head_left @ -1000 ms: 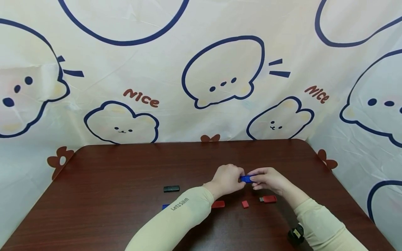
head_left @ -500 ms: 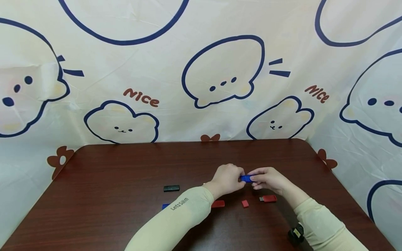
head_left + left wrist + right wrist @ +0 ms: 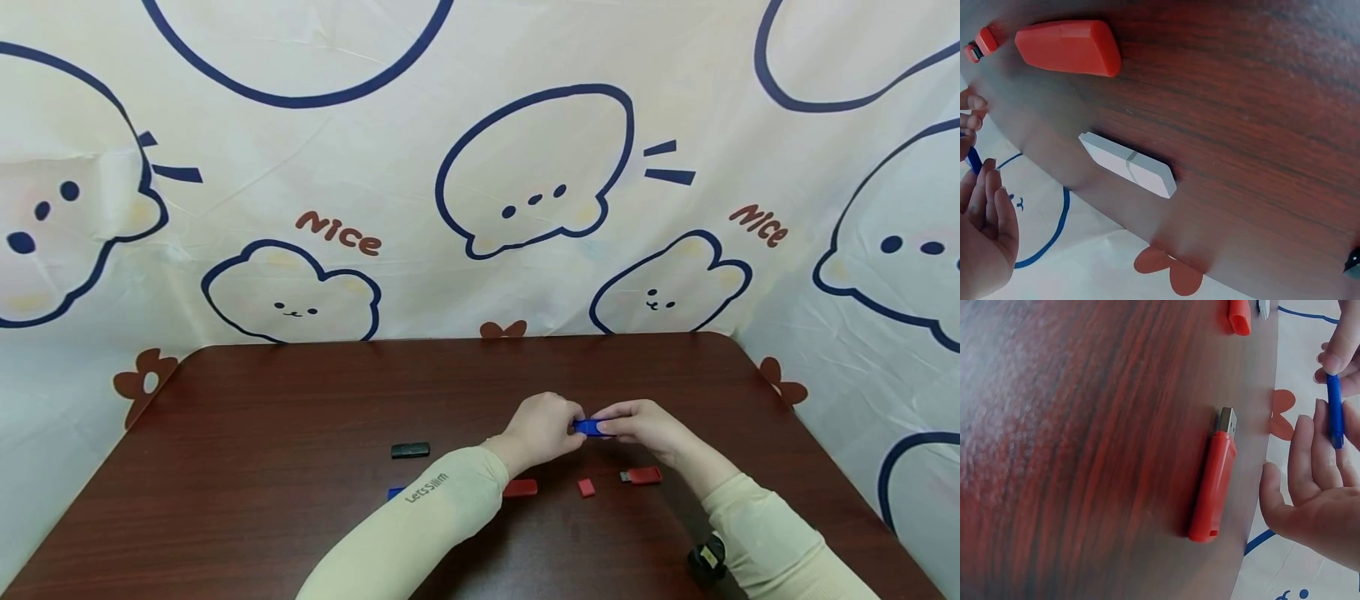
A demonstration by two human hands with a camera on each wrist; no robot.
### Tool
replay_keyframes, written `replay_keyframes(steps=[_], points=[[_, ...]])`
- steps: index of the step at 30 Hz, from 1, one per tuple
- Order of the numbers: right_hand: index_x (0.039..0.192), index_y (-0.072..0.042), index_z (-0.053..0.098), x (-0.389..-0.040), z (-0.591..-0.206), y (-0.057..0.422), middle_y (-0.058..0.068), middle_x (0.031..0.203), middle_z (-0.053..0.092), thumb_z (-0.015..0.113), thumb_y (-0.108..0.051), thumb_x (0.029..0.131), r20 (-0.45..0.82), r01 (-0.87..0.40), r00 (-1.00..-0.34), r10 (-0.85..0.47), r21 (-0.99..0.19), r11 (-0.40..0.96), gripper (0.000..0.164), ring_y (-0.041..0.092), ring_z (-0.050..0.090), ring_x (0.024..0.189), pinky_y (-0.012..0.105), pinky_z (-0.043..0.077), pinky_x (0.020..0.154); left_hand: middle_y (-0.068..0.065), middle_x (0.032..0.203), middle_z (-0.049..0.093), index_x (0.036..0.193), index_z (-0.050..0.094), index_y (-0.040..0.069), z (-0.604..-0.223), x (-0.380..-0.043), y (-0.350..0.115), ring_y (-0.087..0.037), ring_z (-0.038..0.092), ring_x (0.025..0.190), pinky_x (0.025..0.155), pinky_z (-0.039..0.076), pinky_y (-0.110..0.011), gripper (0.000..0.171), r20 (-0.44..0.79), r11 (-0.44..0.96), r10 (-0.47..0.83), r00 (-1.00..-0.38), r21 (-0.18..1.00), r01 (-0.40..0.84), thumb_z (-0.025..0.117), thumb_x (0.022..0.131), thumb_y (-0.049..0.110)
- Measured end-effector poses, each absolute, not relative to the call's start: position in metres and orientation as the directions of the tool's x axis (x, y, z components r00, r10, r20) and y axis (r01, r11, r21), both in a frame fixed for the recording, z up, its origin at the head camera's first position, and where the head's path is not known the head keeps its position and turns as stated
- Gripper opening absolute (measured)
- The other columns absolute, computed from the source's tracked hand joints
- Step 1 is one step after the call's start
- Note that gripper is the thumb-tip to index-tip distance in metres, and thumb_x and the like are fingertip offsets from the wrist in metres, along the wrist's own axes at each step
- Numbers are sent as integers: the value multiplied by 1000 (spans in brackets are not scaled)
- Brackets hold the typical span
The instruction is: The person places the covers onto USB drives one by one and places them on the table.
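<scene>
Both hands meet over the right-hand part of the table around a blue USB stick (image 3: pixel 588 427). My left hand (image 3: pixel 542 427) pinches its left end between thumb and fingers. At the other end, my right hand (image 3: pixel 645 429) grips it, thumb on the near side. From the right wrist view the blue stick (image 3: pixel 1335 412) appears edge-on, its ends partly covered by fingers. Closer to me lie a red USB stick (image 3: pixel 643 476) with its metal plug bare and a small red cap (image 3: pixel 586 488).
A capped red USB stick (image 3: pixel 521 488) shows beside my left sleeve, which partly covers another blue piece (image 3: pixel 395 493). Further left lies a black stick (image 3: pixel 410 450). A white USB stick (image 3: pixel 1129 164) lies near the far edge. Patterned cloth (image 3: pixel 420 300) hangs behind the table.
Both hands keep their place on the blue USB stick. The lower fingers of my right hand, seen below it earlier, now show less.
</scene>
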State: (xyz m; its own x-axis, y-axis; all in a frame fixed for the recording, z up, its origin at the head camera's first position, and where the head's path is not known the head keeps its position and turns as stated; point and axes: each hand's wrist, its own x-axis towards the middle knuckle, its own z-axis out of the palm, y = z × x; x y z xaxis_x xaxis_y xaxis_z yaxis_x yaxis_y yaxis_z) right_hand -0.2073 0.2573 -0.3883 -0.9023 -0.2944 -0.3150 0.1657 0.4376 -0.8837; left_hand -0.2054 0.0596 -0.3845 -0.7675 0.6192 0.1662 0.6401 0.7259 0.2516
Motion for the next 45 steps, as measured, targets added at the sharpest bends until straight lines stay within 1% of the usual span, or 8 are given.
replay_keyframes(steps=[5,15,20,27,31,45], points=[[111,6,64,-206,-387,256,2,98,70,63,-22,89,-312,159,-904,-293,-881,446,36,13,59,87,39,49,87,8,70,65,97,72,16,-384,-205,59,-2,48,63,58,41,-13,20,173,725,620,-765,245,643,67,85,31],[111,5,64,-206,-387,256,2,97,70,64,-21,88,-322,174,-902,-288,-881,439,35,15,59,88,37,49,86,9,70,65,97,72,17,-385,-205,59,-2,48,63,59,41,-13,20,188,723,624,-758,229,652,68,84,32],[109,4,66,-207,-387,256,1,96,70,65,-22,87,-326,186,-903,-280,-884,429,34,15,60,89,37,49,87,8,71,66,99,72,15,-385,-205,58,-2,48,65,62,42,-14,21,186,710,631,-753,252,657,67,85,30],[111,6,64,-206,-387,256,2,98,70,63,-21,88,-313,164,-902,-296,-884,437,35,14,59,88,39,49,88,7,76,68,101,72,14,-387,-206,58,-2,48,67,66,43,-14,21,180,698,633,-753,287,656,67,86,28],[111,8,63,-205,-385,255,4,99,70,62,-19,89,-303,150,-904,-302,-886,438,35,13,60,87,41,49,90,6,77,69,101,72,13,-387,-206,58,-3,48,67,66,43,-14,21,180,690,634,-752,306,656,67,86,28],[111,9,62,-205,-385,254,5,100,70,63,-18,89,-290,135,-901,-321,-893,429,35,13,62,88,41,49,90,5,79,69,100,72,13,-388,-207,57,-4,46,68,62,40,-13,21,166,682,634,-755,342,647,68,85,27]])
